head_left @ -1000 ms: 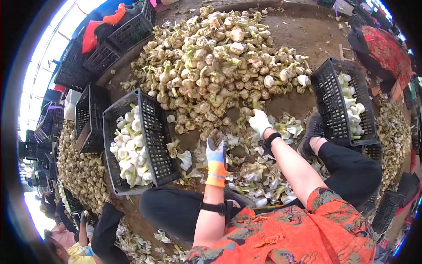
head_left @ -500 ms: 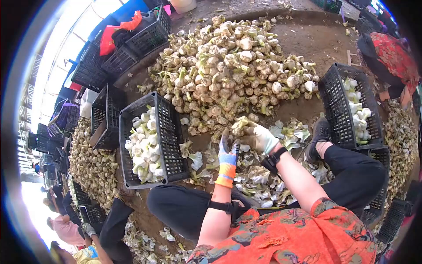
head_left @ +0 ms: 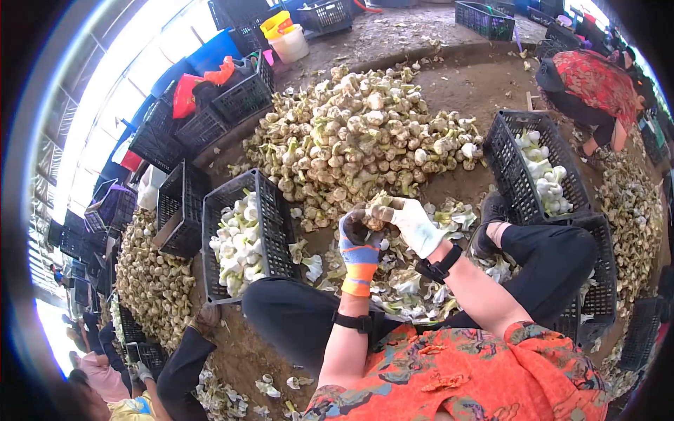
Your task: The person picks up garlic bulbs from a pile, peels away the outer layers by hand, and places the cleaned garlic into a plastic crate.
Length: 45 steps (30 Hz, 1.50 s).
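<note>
Between my two gloved hands is a garlic bulb (head_left: 379, 209) with brownish outer skin. My left hand (head_left: 359, 247), in a blue and orange glove with dark fingers, curls round its lower left side. From the right, the fingers of my right hand (head_left: 419, 228), in a white glove, pinch the bulb's top. Part of the bulb is hidden by the fingers. Just beyond the hands rises a large heap of unpeeled garlic (head_left: 351, 133). Loose peeled skins (head_left: 411, 284) litter the ground beneath my hands.
A black crate of white garlic (head_left: 263, 235) stands at my left, and another crate (head_left: 509, 154) at my right by my shoe. More garlic heaps (head_left: 151, 270) lie to both sides. A co-worker in a red patterned top (head_left: 597, 84) bends at the far right; others sit lower left.
The view has tilted and shifted, showing more of the far floor and a yellow container. My right hand has turned over the bulb, now showing the back of its glove.
</note>
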### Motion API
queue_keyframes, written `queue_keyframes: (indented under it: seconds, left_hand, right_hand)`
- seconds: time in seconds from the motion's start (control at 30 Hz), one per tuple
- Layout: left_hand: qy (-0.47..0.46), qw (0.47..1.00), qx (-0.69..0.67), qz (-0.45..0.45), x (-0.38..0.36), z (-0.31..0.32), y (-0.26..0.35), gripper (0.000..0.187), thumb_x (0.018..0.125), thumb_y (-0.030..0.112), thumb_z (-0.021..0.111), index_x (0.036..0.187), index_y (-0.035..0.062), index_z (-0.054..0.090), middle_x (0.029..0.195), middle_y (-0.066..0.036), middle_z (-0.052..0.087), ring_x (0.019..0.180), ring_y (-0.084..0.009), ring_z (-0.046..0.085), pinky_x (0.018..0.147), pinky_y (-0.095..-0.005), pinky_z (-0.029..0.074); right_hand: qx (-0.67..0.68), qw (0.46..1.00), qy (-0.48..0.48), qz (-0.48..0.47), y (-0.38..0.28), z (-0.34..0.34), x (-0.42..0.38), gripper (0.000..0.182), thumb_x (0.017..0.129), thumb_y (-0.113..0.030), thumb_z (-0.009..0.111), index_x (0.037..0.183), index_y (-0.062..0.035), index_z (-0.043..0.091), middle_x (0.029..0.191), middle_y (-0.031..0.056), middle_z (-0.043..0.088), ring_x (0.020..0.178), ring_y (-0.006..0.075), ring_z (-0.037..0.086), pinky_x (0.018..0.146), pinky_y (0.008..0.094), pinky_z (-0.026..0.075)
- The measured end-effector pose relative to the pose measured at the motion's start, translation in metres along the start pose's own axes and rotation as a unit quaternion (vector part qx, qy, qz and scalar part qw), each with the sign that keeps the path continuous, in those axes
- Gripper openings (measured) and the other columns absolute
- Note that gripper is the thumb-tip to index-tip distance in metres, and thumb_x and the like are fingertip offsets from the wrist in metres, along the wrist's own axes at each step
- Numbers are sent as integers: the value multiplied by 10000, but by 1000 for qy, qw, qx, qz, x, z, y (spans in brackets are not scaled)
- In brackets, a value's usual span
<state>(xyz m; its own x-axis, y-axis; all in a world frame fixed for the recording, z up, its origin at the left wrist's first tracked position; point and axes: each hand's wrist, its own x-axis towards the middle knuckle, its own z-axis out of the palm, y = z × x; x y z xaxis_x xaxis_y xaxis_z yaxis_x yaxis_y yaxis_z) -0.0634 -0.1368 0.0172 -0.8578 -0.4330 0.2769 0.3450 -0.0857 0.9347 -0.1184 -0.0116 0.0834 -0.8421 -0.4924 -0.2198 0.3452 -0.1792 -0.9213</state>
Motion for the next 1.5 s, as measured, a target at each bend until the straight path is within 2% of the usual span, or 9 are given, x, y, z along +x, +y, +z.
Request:
queue_keyframes:
  seconds: [0.13,0.2,0.5,0.63,0.83,0.93,1.07,1.4,1.5]
  left_hand:
    - [-3,998,-44,54,-4,-1,5,437,745,-83,641,1116,68,466,1111,-94,538,1034,-218,540,855,-409,512]
    - [-4,995,-104,-4,-8,-3,8,384,766,-75,616,1090,63,464,1136,-108,528,1043,-235,535,839,-433,518]
    - [-44,993,-110,7,-10,-2,23,546,651,-130,712,1098,58,460,1168,-83,524,1041,-208,546,889,-348,494]
    - [-23,970,-229,-83,-14,0,35,618,668,-119,713,1194,79,456,1197,-65,519,1084,-203,533,909,-353,483]
    - [-79,991,-107,23,-11,7,43,581,707,-87,712,1216,31,458,1201,-93,537,1108,-200,526,963,-330,435]
    - [-82,996,-23,-8,-14,-3,32,530,710,-57,729,1175,15,484,1219,-94,532,1126,-197,513,970,-323,424]
    - [-91,983,-131,-89,-14,-6,39,509,664,-60,760,1109,12,522,1162,-98,571,1051,-200,561,920,-335,463]
    - [-203,931,-239,-187,-15,-13,45,503,704,48,767,1149,17,536,1146,-91,594,1030,-183,580,906,-321,470]
    - [-209,927,-212,-227,-13,-11,48,510,763,80,721,1216,-6,505,1192,-105,572,1073,-199,562,922,-330,460]
  right_hand:
    - [7,997,-79,-12,-14,-2,-17,272,822,-227,689,1019,-44,651,885,-4,665,774,68,611,669,224,481]
    - [44,993,-104,-24,-9,-5,-17,266,825,-204,681,1028,-35,652,914,14,670,797,87,617,676,227,478]
    - [51,990,-125,-35,-10,-15,-25,265,794,-32,627,1053,23,641,1012,74,666,888,133,620,808,266,479]
    - [-132,961,-108,-215,-14,-9,-29,254,798,12,617,1051,36,624,985,76,670,906,115,599,834,268,467]
    - [48,989,-106,-94,-24,-1,-38,239,778,13,640,1015,40,635,962,75,672,877,113,606,814,265,475]
    - [88,992,-82,-33,-13,-6,-35,242,767,6,655,1005,45,636,924,72,673,838,117,615,799,262,480]
    - [-145,978,-125,-89,-29,-17,-34,233,753,-26,678,982,11,667,884,37,685,805,76,598,740,236,476]
    - [-78,971,-226,-10,-20,-49,-20,235,711,9,646,944,12,672,831,14,678,762,66,586,680,251,480]
    - [-178,966,-164,-95,-20,-57,-16,235,692,-13,656,927,8,668,802,62,677,729,141,620,657,278,491]
